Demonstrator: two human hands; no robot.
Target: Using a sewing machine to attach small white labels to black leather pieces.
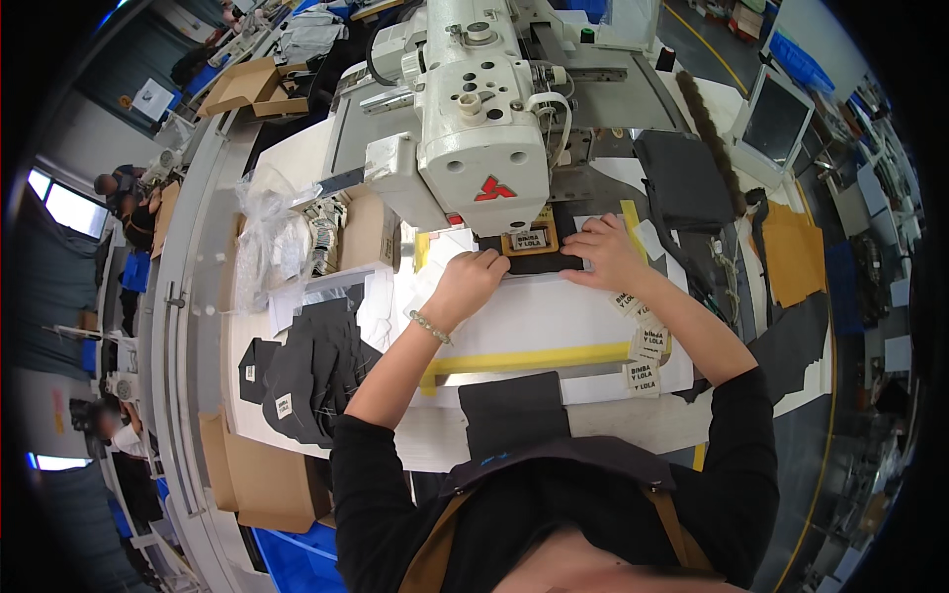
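Note:
Under the head of a white industrial sewing machine point(481, 158) lies a dark fabric piece point(535, 264). A cream label with black print point(531, 239) sits on it inside a brass-coloured frame point(509, 245). At the fabric's left edge, my left hand point(473, 282) has its fingers bent and pressed together. What the fingertips pinch is partly hidden. My right hand point(605, 257) rests at the right edge with fingers apart, thumb and fingertips touching down beside the fabric. Several loose cream labels point(643, 377) lie below my right forearm.
Left stand a cardboard box of labels point(368, 242), crumpled clear plastic point(269, 232) and stacked dark pieces point(321, 371). Another dark piece point(514, 410) lies at the table's front edge. Right are folded dark fabric point(684, 178), a monitor point(776, 121) and an orange-brown envelope point(791, 259).

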